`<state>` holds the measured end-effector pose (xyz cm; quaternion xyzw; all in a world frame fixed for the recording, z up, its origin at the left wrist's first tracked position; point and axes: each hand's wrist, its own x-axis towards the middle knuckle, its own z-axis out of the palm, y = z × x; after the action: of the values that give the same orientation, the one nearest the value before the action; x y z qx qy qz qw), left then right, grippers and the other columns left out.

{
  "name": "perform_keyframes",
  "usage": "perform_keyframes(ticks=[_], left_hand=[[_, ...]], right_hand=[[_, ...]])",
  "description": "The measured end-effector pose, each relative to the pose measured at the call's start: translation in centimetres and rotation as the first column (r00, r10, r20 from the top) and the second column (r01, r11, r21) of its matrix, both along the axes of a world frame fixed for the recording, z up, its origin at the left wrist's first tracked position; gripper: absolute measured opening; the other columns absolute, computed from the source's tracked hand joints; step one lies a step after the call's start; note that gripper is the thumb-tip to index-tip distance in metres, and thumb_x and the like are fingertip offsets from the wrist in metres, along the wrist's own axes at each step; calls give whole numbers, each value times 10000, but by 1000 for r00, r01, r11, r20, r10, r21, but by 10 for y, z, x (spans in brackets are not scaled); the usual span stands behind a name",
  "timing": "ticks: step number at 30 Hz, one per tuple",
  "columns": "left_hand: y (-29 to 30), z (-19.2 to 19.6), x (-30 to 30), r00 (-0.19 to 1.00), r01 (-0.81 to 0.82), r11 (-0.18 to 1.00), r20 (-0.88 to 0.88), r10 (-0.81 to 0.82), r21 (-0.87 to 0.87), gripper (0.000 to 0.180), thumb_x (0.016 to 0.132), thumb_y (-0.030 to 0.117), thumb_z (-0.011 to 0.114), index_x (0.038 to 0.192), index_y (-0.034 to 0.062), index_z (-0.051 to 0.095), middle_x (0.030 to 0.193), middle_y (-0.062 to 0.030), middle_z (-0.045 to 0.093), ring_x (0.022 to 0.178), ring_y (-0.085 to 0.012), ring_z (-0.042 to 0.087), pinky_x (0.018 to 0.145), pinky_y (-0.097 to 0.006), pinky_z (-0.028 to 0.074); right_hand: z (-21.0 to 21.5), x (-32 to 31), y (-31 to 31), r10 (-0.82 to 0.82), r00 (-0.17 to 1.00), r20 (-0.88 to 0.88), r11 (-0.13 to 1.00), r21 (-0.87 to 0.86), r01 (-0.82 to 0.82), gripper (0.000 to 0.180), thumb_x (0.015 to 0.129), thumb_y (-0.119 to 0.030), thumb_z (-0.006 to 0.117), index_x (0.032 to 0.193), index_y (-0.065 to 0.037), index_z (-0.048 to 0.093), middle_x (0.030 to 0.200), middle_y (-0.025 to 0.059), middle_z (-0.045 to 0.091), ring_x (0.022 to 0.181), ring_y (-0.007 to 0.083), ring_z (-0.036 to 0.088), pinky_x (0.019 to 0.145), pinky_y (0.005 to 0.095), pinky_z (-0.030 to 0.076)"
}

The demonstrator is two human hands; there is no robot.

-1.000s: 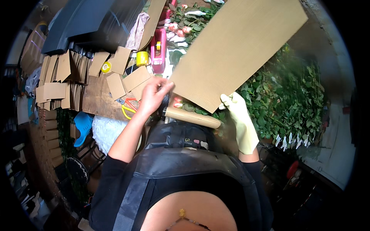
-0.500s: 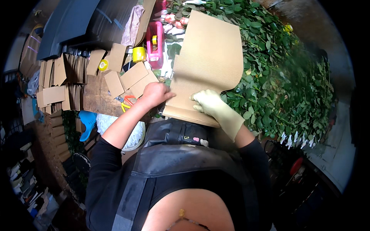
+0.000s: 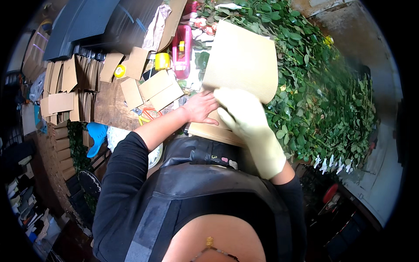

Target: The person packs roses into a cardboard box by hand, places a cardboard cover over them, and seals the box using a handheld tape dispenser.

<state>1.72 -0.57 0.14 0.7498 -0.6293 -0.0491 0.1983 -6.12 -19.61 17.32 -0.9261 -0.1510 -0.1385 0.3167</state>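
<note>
While the fingertips of the right hand (image 3: 244, 114), in a pale rubber glove, are pressed flat and nearly straight on the lower part of the cardboard sheet (image 3: 242, 65), nothing is gripped by them; the sheet is pinned rather than pinched. The left hand (image 3: 201, 107), bare, is laid just beside it w/ fingers curled loosely over the sheet's near left edge, thumb side toward the glove; whether the edge is actually clasped can't be told from this view. The sheet is a ribbed brown piece, spread over the leafy stems (image 3: 314, 87) at the bench front & curving up at its near end, where a rolled or folded lip seems to be formed under both hands. The step in hand is judged to be the wrapping or rolling of the sheet round a bunch of stems, early to mid stage, since most of the sheet is flat. For the next move, an even pull w/ both hands would be called for, so the roll is kept tight & leaves aren't crushed. Both wrists are bent inward, forearms brought in from the lower edge, elbows wide. To the left, cut cardboard pieces (image 3: 160, 89), a yellow tape roll (image 3: 162, 61) & a pink tape dispenser (image 3: 181, 51) are seen on the bench.
</note>
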Motion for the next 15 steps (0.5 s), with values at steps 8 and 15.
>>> perform_keyframes(ticks=[8,15], left_hand=[[-4,-2,1,1000,14,994,-20,-12,106,859,866,720,597,1372,26,583,1352,-163,607,1333,-321,512,1156,-485,359],[-8,-33,-5,980,-69,996,-189,57,-60,619,1007,397,474,1552,106,428,1595,-156,429,1430,-317,464,1179,-479,356]], right_hand=[[-90,60,-7,-101,987,-128,922,-385,44,218,886,-254,678,971,-58,719,918,149,728,865,355,708,735,490,545],[-95,104,123,216,975,-57,925,-308,-223,188,873,-238,654,945,-89,745,889,133,725,783,324,696,652,482,519]])
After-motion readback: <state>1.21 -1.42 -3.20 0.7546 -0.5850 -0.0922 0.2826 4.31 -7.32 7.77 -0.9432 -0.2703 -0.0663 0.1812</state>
